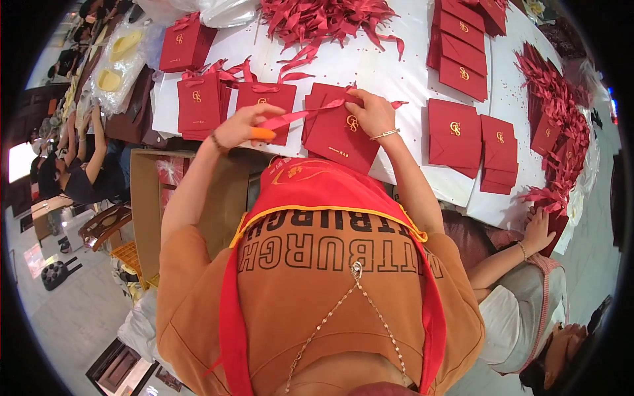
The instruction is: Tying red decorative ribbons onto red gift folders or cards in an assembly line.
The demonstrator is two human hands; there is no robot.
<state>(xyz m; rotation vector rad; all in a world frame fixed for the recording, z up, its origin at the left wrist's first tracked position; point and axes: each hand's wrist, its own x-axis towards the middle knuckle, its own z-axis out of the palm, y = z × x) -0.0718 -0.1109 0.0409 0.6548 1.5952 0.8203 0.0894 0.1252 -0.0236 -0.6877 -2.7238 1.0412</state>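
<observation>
So the table sits straight ahead with the envelope at its near edge, ribbon lying across it, left hand on its left, right hand on top. Stacks of envelopes sit left, more far right. A ribbon pile lies far back. A cardboard box stands near left, below the table edge.

Bright, even indoor light, soft shadows, sharp centre, fisheye-bent dark rim.
</observation>
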